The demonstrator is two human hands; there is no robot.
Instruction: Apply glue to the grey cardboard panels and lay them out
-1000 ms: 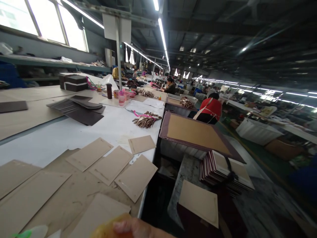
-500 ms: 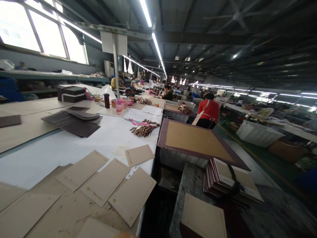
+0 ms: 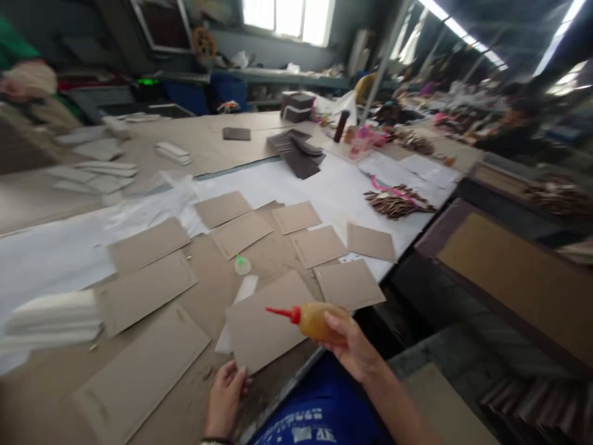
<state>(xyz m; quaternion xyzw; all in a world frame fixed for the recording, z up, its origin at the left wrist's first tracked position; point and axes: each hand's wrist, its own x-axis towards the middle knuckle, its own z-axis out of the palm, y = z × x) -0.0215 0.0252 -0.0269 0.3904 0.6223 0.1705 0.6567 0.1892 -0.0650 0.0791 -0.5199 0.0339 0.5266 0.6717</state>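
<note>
My right hand [image 3: 354, 350] is closed around a yellow glue bottle [image 3: 315, 319] with a red nozzle that points left over a brown cardboard panel [image 3: 266, 327]. My left hand [image 3: 226, 395] rests at the near edge of that panel, fingers curled on its corner. Several more cardboard panels [image 3: 241, 233] lie spread over the table around it. A small green-tipped bottle [image 3: 241, 264] stands just beyond the panel. The picture is blurred by motion.
A stack of white sheets [image 3: 53, 316] lies at the left. Dark sheets [image 3: 299, 151] and a bundle of brown strips [image 3: 396, 203] lie further back. The table edge [image 3: 296, 380] runs past my lap. A framed board [image 3: 514, 272] sits to the right. A person's sleeve [image 3: 23, 68] shows far left.
The view has swung down and left from the long hall to the table in front of me. Both hands, the glue bottle and the near panel have come into view.
</note>
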